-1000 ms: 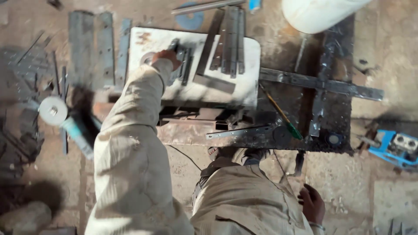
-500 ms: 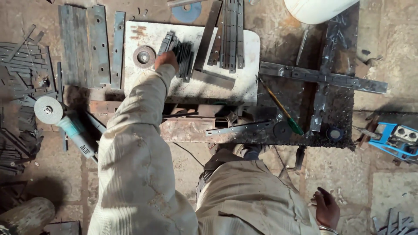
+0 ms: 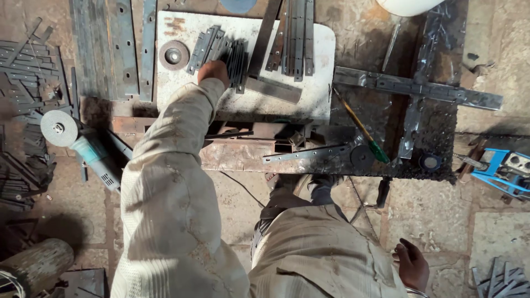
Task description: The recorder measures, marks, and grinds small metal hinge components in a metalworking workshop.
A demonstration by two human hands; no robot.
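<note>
**Left hand on the short strips, right hand idle by the leg**

We look straight down on a dusty stone workshop floor, with a white board (image 3: 309,94) lying flat as the work surface and a dark, spattered steel plate (image 3: 436,143) beside it.

Our left hand (image 3: 214,70) reaches out on a long pale sleeve (image 3: 171,182) and rests on a fan of short metal strips (image 3: 221,49) on the board. The fingers curl down onto the strips; we cannot tell whether they actually grip one or only press on them. Just left of the fingers lies a round grinding disc (image 3: 173,54), flat on the board. Just right of them a dark flat bar (image 3: 264,36) runs at a slant, and beyond it a bundle of long strips (image 3: 295,33) lies lengthwise. A short bar (image 3: 273,90) sits near the hand, towards us.

Further left, off the board, perforated steel flats (image 3: 124,49) lie side by side, and nearer us an angle grinder (image 3: 83,146) rests on the floor, its disc up. Far left is a heap of scrap strips (image 3: 27,72).

To the right of the board, two bars form a cross (image 3: 417,88) on the plate, and a yellow-and-green screwdriver (image 3: 361,129) lies aslant at its edge. A blue tool (image 3: 505,171) sits at the far right.

Our right hand (image 3: 413,266) hangs low by the trouser leg, well apart from the work, fingers loosely bent and holding nothing.
</note>
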